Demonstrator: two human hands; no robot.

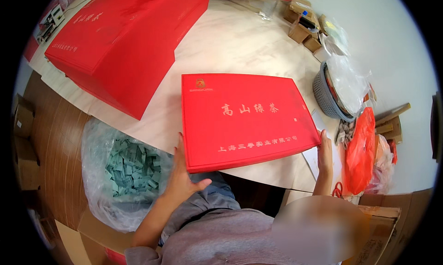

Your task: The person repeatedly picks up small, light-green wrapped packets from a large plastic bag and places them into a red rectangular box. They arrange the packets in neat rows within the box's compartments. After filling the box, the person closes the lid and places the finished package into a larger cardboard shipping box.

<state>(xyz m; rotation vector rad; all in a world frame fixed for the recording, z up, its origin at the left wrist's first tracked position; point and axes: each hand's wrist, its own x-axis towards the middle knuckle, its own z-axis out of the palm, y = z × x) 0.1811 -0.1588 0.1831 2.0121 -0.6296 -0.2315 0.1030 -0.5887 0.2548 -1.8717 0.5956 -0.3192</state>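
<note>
A flat red gift box (244, 136) with gold lettering on its lid is between my two hands at the table's near edge. Its lid is closed and faces up. My left hand (182, 177) is against the box's left side near the front corner, fingers along that side and thumb stretched out below the front edge. At the opposite end, my right hand (326, 156) grips the front right corner; part of its fingers is hidden behind the box.
More red boxes (129, 48) are stacked at the far left of the pale table (240, 39). A clear bag of small green packets (134, 168) is at the lower left. A grey basket (325, 92), a red plastic bag (361, 152) and red-handled scissors (338, 189) lie on the right.
</note>
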